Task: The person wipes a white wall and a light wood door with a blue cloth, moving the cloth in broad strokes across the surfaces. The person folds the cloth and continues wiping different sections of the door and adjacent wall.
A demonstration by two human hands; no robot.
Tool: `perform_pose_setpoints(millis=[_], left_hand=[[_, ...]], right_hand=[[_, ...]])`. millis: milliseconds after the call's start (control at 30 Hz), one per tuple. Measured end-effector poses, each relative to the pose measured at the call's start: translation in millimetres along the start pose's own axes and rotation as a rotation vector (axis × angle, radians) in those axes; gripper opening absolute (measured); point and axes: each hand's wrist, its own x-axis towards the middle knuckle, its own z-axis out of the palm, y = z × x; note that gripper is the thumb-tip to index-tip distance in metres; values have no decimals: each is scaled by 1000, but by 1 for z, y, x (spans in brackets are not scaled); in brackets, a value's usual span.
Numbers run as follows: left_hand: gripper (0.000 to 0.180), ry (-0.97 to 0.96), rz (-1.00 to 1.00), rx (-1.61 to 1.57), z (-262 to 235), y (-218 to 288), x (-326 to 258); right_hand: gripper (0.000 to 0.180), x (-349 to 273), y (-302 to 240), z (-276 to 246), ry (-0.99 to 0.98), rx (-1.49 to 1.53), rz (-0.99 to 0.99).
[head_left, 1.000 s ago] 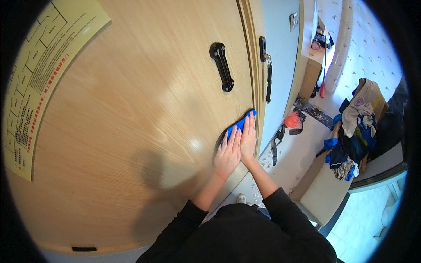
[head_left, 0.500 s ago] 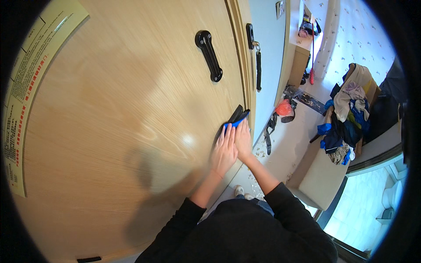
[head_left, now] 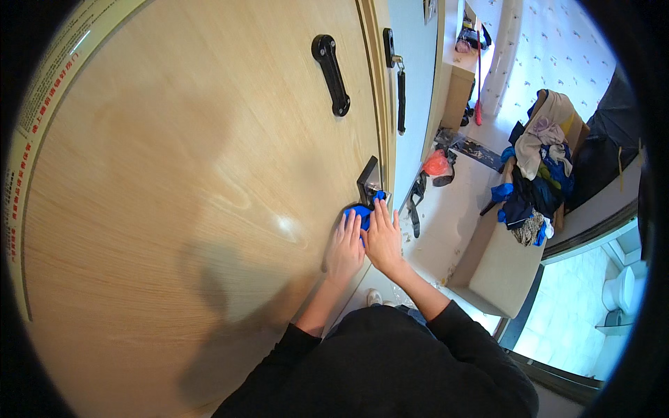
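Observation:
A light wood-grain door (head_left: 209,160) fills the left side. Near its edge, below the black pull handle (head_left: 332,75), is a dark lock plate (head_left: 368,180). A blue cloth (head_left: 357,217) is bunched around the lower part of this lock, hiding whatever projects there. My left hand (head_left: 345,254) grips the cloth from the left, fingers pointing up over it. My right hand (head_left: 382,240) is beside it on the right, with fingertips on a bit of the cloth at the lock and the thumb side facing left.
A bluish panel (head_left: 411,90) at right carries a lock with a hanging black strap (head_left: 401,104). On the floor lie a red plastic bag (head_left: 437,163) and a black strap (head_left: 416,202). Clothes (head_left: 547,167) are heaped on a beige bench (head_left: 498,272). A bathroom doorway opens at lower right.
My hands have shifted slightly down and apart, taking the cloth lower. More of the dark lock plate shows. The whole view has shifted a little.

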Motion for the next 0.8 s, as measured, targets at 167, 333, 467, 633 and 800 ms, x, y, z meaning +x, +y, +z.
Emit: perform_pose_setpoints(millis=[167, 333, 467, 633, 800], left_hand=[[60, 18, -35, -50, 1, -3, -27], [52, -31, -75, -87, -2, -2, -35], [65, 91, -30, -19, -3, 5, -33], [55, -76, 33, 202, 16, 23, 11], [53, -125, 36, 272, 42, 34, 58]], right_hand=[[37, -32, -13, -11, 191, 302, 87], [23, -52, -27, -25, 291, 825, 149], [13, -62, -28, -37, 264, 1150, 308], [9, -13, 38, -27, 443, 784, 435], [30, 36, 67, 16, 244, 910, 328]])
